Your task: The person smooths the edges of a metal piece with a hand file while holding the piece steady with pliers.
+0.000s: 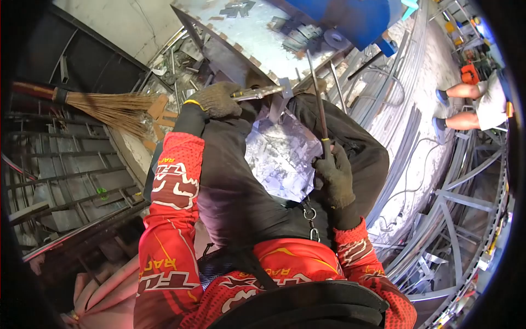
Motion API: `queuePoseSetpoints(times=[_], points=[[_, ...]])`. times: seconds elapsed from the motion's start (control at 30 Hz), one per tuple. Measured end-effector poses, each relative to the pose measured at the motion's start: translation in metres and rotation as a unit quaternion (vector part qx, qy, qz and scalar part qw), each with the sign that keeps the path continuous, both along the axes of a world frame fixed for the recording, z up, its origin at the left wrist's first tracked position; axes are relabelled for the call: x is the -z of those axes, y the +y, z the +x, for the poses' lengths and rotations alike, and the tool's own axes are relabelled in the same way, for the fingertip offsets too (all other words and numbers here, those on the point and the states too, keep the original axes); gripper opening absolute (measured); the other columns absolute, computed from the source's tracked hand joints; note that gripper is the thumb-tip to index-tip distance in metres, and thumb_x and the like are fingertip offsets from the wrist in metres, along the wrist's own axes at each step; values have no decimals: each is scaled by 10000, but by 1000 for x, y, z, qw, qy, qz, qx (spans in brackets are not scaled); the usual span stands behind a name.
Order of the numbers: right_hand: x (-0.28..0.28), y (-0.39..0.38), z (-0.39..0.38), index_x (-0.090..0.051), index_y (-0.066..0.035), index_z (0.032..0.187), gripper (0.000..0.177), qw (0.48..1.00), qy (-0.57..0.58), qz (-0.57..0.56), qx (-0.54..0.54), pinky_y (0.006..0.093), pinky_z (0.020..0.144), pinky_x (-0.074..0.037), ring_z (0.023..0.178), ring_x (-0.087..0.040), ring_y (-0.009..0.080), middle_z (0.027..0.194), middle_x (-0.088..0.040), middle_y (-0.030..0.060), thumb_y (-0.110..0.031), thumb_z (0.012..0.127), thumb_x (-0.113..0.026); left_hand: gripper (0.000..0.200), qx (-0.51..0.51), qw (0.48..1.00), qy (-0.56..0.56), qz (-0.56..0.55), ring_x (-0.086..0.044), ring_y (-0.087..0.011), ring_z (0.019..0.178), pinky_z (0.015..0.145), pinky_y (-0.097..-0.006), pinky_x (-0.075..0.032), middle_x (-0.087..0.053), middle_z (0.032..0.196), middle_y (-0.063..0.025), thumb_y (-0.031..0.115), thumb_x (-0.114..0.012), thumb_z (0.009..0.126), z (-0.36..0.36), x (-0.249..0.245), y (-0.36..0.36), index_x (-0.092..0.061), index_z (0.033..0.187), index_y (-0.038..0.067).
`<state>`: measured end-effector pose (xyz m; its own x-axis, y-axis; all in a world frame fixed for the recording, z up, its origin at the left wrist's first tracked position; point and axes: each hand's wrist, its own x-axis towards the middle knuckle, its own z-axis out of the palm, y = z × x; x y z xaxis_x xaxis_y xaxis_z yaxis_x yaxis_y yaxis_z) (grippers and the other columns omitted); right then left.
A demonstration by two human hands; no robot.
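Note:
My left hand (pixel 215 102), in a brown knit glove, is closed around locking pliers (pixel 255 93) above my left knee. At the pliers' jaws is a small flat metal plate (pixel 286 89). My right hand (pixel 335 178), also gloved, grips the lower end of a file (pixel 318 98), a long narrow dark tool. The file points up and away from me, and its upper part passes to the right of the plate, apparently apart from it. Between my legs lies a brightly lit patch of floor (pixel 282 156) strewn with pale scraps.
A metal worktable (pixel 219 26) ahead bears several small plates (pixel 298 35) and a blue object (pixel 356 19). A straw broom (pixel 109 107) lies left, above metal frames (pixel 71 181). Long metal bars (pixel 394 115) run along the right. A person (pixel 466 104) stands at far right.

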<state>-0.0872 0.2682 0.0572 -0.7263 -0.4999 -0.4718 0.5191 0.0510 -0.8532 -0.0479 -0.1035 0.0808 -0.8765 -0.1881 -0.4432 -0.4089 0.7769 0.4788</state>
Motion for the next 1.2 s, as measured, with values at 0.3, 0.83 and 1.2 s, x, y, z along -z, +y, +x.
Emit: queuePoseSetpoints(times=[0.3, 0.83, 1.2], points=[[28, -33, -26, -642, 13, 1220, 303, 998, -34, -30, -49, 252, 575, -500, 648, -592, 111, 846, -642, 39, -206, 1014, -611, 571, -7, 998, -53, -26, -680, -398, 1089, 959, -441, -529, -711, 1178, -233, 347, -764, 707, -6, 0, -1, -693, 1197, 64], [24, -70, -23, -607, -7, 1330, 397, 872, 461, 142, -89, 447, 932, -559, 1064, -698, 434, 1203, -696, 258, -70, 940, -566, 523, 58, 990, -102, -74, -698, -417, 1059, 945, -466, -544, -726, 1141, -251, 358, -766, 708, -18, 12, 0, -728, 1126, 45], [23, -22, 2, -604, -159, 1397, 474, 836, 483, 229, -121, 467, 939, -567, 1121, -690, 383, 1266, -693, 204, -93, 927, -603, 552, 46, 993, -98, -41, -700, -389, 1079, 942, -463, -540, -735, 1137, -217, 396, -788, 712, -18, 18, -1, -725, 1158, 77]])
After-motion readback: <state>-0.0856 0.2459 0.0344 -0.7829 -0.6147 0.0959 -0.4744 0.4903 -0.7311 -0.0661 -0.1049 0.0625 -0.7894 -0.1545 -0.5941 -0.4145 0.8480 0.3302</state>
